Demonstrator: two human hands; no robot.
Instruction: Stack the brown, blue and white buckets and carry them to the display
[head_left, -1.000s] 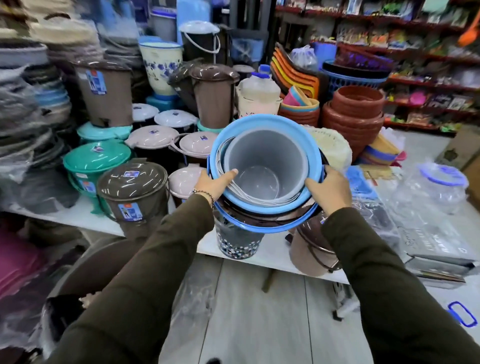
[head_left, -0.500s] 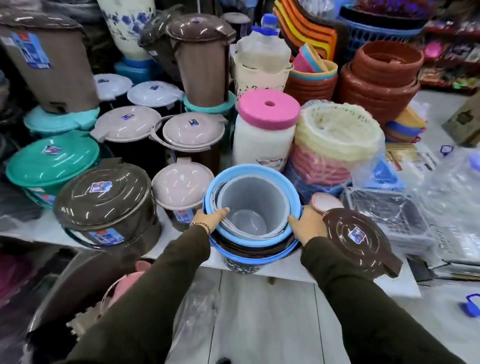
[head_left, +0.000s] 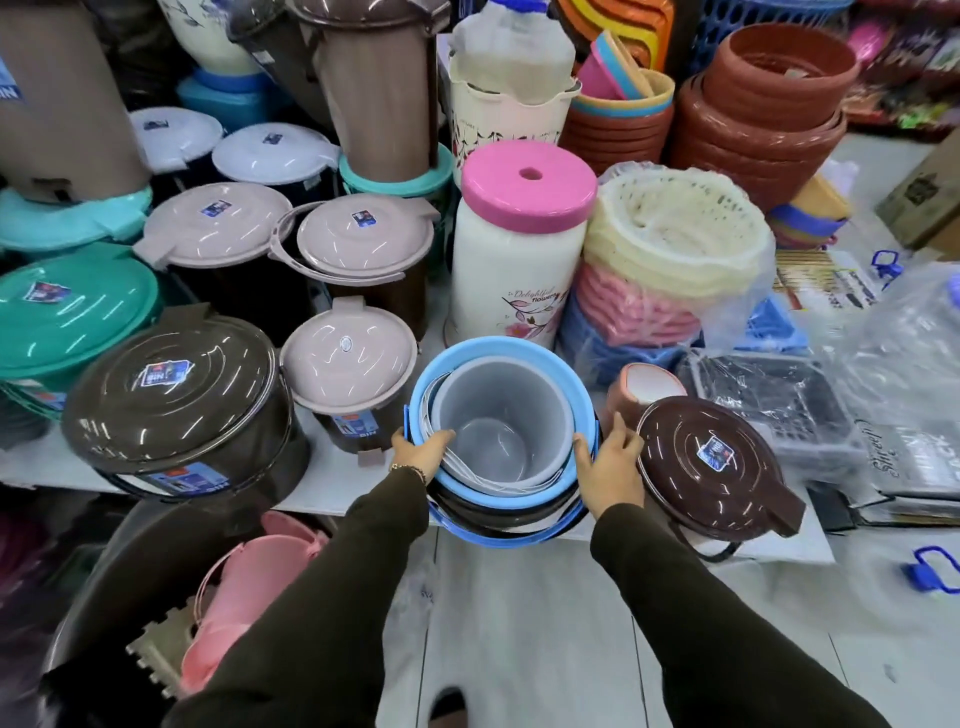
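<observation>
Three buckets are nested at the front edge of the white display table (head_left: 337, 483). The white bucket (head_left: 498, 415) sits innermost, inside the light blue bucket (head_left: 519, 348), which sits in the dark brown bucket (head_left: 498, 512) with a blue handle. My left hand (head_left: 423, 454) grips the stack's left rim, thumb inside. My right hand (head_left: 610, 465) holds the right rim. The stack's base is hidden, so I cannot tell whether it rests on the table.
A dark brown lidded bin (head_left: 182, 405) and a beige-lidded bin (head_left: 350, 369) stand left of the stack. A brown lid (head_left: 711, 462) lies right of it. Behind stand a pink-lidded white container (head_left: 519, 249) and bagged baskets (head_left: 670, 260). A pink bin (head_left: 244, 587) sits on the floor.
The stack has come down from chest height to the table's front edge, between the beige-lidded bin and the brown lid. Both hands kept hold of the rim throughout.
</observation>
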